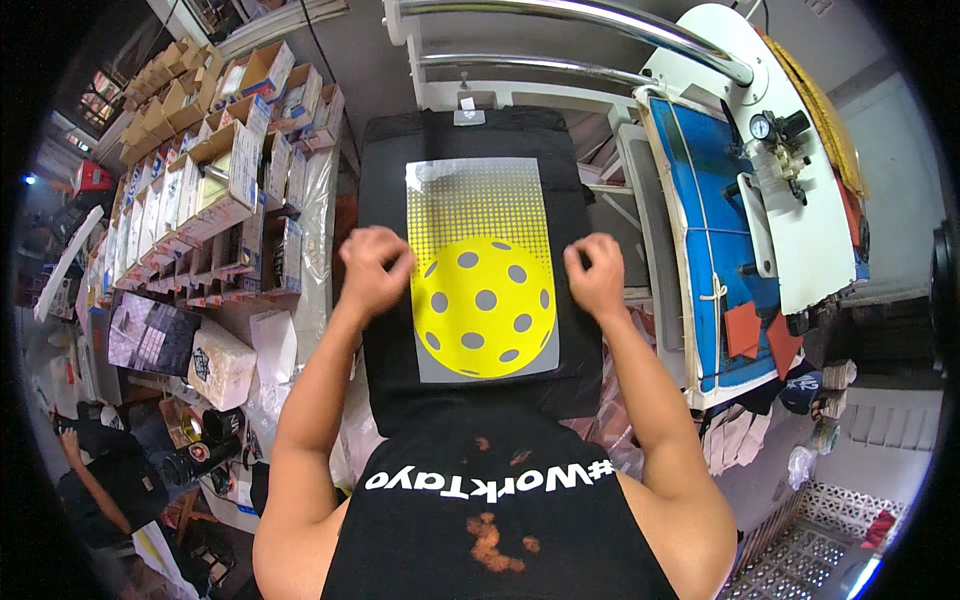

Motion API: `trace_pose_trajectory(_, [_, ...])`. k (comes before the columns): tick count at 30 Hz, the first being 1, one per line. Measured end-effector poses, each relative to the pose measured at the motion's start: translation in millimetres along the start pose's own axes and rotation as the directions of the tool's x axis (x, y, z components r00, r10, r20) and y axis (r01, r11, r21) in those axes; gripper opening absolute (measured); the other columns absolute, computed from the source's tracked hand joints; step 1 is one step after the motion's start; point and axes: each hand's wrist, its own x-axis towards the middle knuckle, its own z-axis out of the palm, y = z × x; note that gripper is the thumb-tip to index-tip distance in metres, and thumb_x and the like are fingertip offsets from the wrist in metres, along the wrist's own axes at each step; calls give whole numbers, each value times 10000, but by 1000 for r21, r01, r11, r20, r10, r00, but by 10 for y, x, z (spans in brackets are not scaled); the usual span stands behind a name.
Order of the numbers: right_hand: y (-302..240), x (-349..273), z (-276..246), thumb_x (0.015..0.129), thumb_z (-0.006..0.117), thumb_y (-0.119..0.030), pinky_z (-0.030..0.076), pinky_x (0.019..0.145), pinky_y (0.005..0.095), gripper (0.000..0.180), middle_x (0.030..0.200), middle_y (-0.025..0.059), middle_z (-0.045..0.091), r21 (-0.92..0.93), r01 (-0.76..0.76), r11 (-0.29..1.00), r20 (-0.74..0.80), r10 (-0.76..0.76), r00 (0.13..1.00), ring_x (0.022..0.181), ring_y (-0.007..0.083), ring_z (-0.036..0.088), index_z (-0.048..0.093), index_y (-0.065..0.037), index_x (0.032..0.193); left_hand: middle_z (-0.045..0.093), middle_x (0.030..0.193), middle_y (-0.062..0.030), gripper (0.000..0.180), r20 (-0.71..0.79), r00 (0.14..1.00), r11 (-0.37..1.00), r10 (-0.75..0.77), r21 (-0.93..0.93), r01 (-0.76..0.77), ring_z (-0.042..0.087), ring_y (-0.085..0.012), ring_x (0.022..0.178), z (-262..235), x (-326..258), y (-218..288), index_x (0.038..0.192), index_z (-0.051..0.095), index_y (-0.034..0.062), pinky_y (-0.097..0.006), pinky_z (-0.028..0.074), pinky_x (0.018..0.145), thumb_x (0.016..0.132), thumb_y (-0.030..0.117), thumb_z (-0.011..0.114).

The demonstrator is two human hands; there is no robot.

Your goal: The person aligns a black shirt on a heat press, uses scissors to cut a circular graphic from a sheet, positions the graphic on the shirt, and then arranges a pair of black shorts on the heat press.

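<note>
A translucent sheet (480, 206) printed with a yellow ball with grey spots (486, 300) lies on black cloth (385, 350). Above the ball, the print breaks into small yellow squares. My left hand (376, 268) is at the sheet's left edge with fingers curled in; whether its fingertips touch the sheet is unclear. On the other side, my right hand (596, 272) is a little apart from the right edge, over the cloth, its thumb and fingers drawn together. I see nothing held in either hand.
Chrome bars (590, 20) run beyond the cloth. To the right stands a white machine panel (790, 230) with a gauge (760, 126), beside a blue framed screen (690, 230). Cardboard boxes (225, 175) fill the left side. Another person's arm (95, 485) shows at lower left.
</note>
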Motion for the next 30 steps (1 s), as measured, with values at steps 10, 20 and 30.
trace_pose_trajectory(10, [1126, 907, 665, 1002, 482, -549, 373, 1125, 498, 713, 1403, 182, 570, 603, -722, -339, 794, 346, 500, 1305, 351, 528, 459, 18, 1434, 679, 1219, -120, 616, 531, 543, -120, -651, -778, 617, 626, -274, 1137, 468, 577, -1752, 1205, 659, 64, -386, 502, 946, 989, 616, 493])
trace_pose_trajectory(20, [1388, 1280, 741, 885, 692, -146, 354, 1156, 549, 444, 1354, 210, 602, 749, -456, -480, 655, 642, 399, 1262, 404, 552, 592, 19, 1285, 687, 1203, -182, 315, 323, 645, -370, -693, -927, 67, 639, -361, 1141, 268, 661, -2125, 1176, 646, -37, -512, 445, 1086, 952, 185, 642])
trace_pose_trajectory(30, [1298, 1286, 519, 972, 637, -247, 386, 1136, 479, 407, 1315, 189, 624, 731, -584, -353, 627, 687, 369, 1208, 348, 585, 611, 41, 1258, 678, 1104, -83, 280, 293, 648, -376, -703, -927, 12, 651, -298, 1015, 48, 666, -1814, 1130, 635, 45, -429, 491, 996, 933, 241, 670])
